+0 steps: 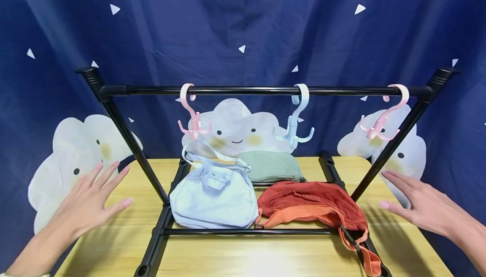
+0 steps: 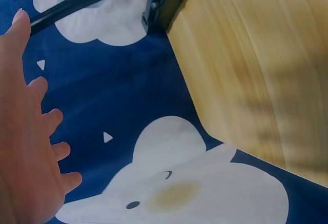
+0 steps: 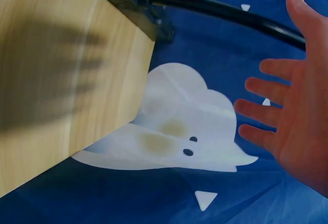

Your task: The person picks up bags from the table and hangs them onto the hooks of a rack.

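Head view: the left hand [image 1: 89, 203] is spread, fingers well apart from one another, gripping nothing and touching nothing. The right hand [image 1: 429, 205] is just as free, its fingers straight and its thumb held away from them; the right wrist view shows gaps between its fingertips. Each hand is outside the black rack [image 1: 243, 91], with a slanting post near it on its inner side, and each casts a shadow on the wooden table [image 1: 228, 260].

Between the hands lie three bags, all on the table within the rack's base. The pale blue bag [image 1: 214, 205] is to the right of the left hand, its loose strap standing up. The red bag [image 1: 330, 197] is on the inner side of the right hand, its orange strap trailing over the base toward the wearer. The green pouch [image 1: 269, 165] is farther from both hands, behind those two.

Above and inward of the left hand, a pink hook [image 1: 195, 125] hangs on the top bar; a light blue hook [image 1: 292, 129] hangs farther toward the right hand, and a second pink hook [image 1: 376, 128] is up and inward of that hand.

As far as I can judge, the hooks are in place, but no bag is on any of them: all three bags are down and neither hand has taken one up.
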The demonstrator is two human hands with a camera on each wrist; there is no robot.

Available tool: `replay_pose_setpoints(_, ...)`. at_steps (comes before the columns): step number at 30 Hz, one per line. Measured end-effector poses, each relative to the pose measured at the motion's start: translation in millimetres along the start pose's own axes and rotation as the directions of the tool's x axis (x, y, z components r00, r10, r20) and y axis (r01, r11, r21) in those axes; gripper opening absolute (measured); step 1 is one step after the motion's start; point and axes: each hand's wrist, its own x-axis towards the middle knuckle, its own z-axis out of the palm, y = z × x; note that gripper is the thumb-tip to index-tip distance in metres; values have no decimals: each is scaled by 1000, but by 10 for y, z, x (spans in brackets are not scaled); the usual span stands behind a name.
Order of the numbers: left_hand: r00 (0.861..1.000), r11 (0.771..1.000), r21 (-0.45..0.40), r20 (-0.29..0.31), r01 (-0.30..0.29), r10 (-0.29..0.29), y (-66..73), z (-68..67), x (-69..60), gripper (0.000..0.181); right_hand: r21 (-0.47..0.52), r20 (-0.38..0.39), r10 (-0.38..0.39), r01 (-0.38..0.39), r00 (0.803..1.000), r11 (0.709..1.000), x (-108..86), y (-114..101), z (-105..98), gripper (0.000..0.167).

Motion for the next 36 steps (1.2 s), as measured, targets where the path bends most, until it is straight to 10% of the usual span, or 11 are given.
replay_pose_setpoints(22,990,999,-38,-141,-32,27,336,-171,70,87,-109,-145,-164,149,976,983,51,-346,-38,54)
replay_pose_setpoints(36,965,992,-27,-237,-121,112,577,-145,117,68,-99,-224,-342,328,913,940,161,-569,115,33)
